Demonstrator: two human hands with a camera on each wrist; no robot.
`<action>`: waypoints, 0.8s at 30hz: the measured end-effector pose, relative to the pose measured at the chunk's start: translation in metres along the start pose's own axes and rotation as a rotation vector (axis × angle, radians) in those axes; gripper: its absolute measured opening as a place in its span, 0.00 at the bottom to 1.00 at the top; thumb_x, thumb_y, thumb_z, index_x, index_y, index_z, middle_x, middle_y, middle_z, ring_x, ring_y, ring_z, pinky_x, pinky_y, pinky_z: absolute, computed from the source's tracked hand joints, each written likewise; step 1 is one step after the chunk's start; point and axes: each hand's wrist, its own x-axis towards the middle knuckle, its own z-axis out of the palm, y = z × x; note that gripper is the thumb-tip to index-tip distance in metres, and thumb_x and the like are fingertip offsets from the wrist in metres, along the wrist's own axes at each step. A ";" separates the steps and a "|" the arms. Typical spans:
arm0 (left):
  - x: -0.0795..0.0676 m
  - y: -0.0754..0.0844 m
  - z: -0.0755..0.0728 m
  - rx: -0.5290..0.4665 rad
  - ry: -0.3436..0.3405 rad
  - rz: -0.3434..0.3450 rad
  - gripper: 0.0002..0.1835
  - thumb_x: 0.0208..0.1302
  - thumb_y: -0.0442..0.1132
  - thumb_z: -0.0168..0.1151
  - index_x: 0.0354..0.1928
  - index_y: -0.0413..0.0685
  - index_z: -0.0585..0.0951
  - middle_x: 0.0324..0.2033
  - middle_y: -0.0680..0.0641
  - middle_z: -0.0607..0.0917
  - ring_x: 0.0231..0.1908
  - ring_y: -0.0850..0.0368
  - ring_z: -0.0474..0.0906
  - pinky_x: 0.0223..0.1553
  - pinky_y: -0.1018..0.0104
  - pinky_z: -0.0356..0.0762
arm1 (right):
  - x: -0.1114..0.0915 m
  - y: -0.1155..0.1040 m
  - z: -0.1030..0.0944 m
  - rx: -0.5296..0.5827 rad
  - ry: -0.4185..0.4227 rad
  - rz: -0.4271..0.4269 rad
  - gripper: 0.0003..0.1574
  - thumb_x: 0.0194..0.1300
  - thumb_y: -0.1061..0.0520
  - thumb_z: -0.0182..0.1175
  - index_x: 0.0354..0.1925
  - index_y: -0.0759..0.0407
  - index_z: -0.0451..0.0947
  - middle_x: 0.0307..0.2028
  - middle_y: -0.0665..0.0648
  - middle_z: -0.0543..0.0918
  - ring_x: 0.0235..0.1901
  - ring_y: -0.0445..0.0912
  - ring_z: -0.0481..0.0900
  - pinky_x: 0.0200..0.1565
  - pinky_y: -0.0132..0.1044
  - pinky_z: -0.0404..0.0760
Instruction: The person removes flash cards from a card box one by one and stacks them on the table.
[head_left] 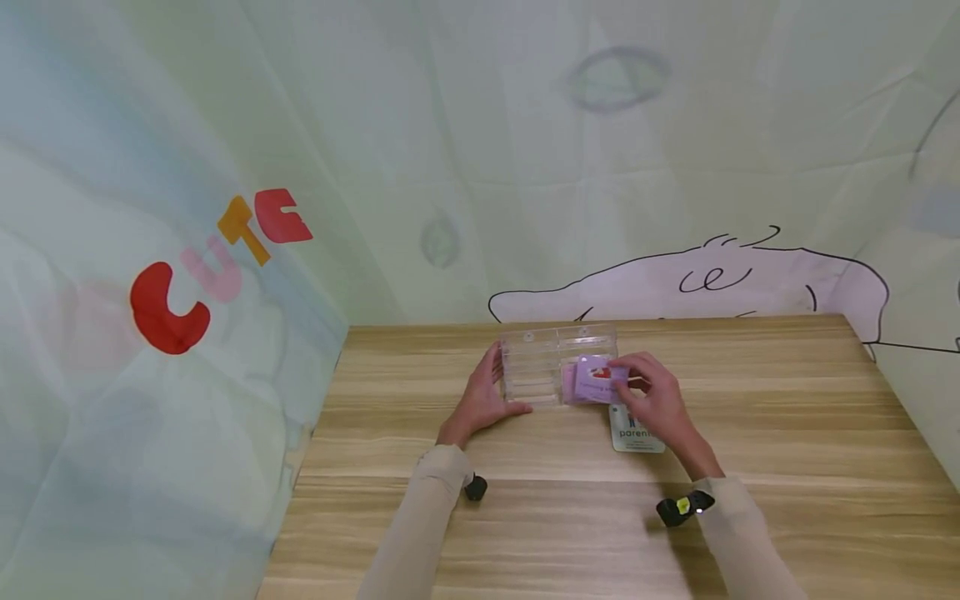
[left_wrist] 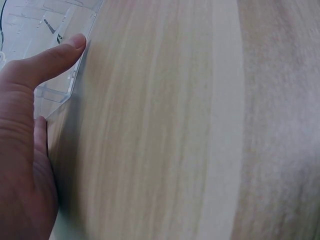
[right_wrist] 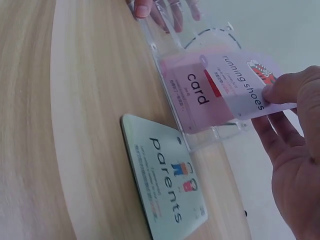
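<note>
A clear plastic card rack (head_left: pixel 531 367) with several compartments stands on the table. My left hand (head_left: pixel 483 396) holds it by its left side; in the left wrist view the thumb (left_wrist: pixel 60 57) lies over its near edge. My right hand (head_left: pixel 656 400) pinches a lilac flashcard (right_wrist: pixel 237 82) reading "running shoes" between thumb and fingers. This card is tilted in front of the rack's lower right compartment, where a pink flashcard (right_wrist: pixel 187 92) reading "card" sits. It partly covers the pink one. Below the right hand, a pale green "parents" flashcard (right_wrist: pixel 165 175) lies on top of a stack.
The wooden table (head_left: pixel 390 517) meets a printed cloth backdrop (head_left: pixel 420 167) at its far edge. More cloth, with the coloured letters "CUTE" (head_left: pixel 171 310), hangs along the left. A dark wrist camera (head_left: pixel 678 507) is strapped at the right sleeve, another (head_left: pixel 476 487) at the left.
</note>
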 end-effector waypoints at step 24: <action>0.000 0.000 0.000 0.013 -0.004 -0.019 0.73 0.43 0.42 0.89 0.83 0.44 0.45 0.78 0.39 0.60 0.76 0.49 0.60 0.74 0.63 0.62 | -0.032 0.012 -0.045 -0.085 -0.100 0.195 0.25 0.68 0.69 0.66 0.63 0.66 0.78 0.57 0.68 0.81 0.50 0.60 0.83 0.50 0.22 0.81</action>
